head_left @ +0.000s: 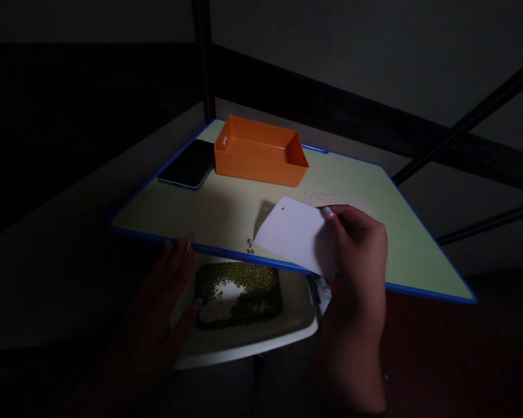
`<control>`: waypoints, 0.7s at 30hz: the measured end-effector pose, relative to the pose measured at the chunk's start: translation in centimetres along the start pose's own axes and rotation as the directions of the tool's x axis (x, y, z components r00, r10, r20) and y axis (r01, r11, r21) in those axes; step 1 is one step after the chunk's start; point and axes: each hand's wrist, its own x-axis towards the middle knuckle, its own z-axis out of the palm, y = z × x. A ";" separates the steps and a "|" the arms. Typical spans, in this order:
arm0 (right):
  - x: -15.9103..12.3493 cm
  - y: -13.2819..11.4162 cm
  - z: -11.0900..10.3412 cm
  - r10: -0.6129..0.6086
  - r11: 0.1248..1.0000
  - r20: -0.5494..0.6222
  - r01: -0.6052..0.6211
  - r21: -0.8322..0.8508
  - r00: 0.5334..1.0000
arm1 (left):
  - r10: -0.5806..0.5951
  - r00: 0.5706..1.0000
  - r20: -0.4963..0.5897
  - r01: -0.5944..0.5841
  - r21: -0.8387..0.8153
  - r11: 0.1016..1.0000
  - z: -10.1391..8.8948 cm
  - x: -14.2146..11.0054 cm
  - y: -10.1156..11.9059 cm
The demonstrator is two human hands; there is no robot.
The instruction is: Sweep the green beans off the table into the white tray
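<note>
My right hand (357,238) pinches a white plastic scraper (296,232) with a small hole in one corner. The scraper is tilted at the front edge of the table (178,212), just right of a few small green beans (250,247). Below that edge is a white tray (287,335) with many green beans (253,278) spread over its bottom, leaving a bare patch in the middle. At the tray's left side and near the table edge is my left hand (169,290), dim, its fingers stretched out and holding nothing.
An orange open box (257,168) stands at the back of the table. Beside it on the left lies a dark tablet or phone (188,164). Blue trim runs round the table's edge, and walls rise behind. The surroundings are very dark.
</note>
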 end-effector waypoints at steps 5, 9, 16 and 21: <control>0.1 -0.4 0.3 0.000 1.000 0.013 0.000 0.024 1.000 | 0.000 1.000 0.013 0.000 -0.002 1.000 -0.2 0.1 0.0; 0.0 -0.5 0.3 -0.002 0.998 0.017 0.001 0.058 1.000 | 0.000 1.000 0.012 0.000 -0.005 1.000 0.0 0.1 -0.1; 0.1 -0.3 0.2 0.010 0.998 0.011 -0.011 0.066 1.000 | -0.018 0.999 0.032 0.019 -0.013 1.000 -0.2 0.2 0.2; 0.1 -0.3 0.4 0.007 0.998 0.067 -0.011 0.059 0.998 | -0.026 0.999 0.036 0.027 -0.026 0.999 -0.4 0.1 0.3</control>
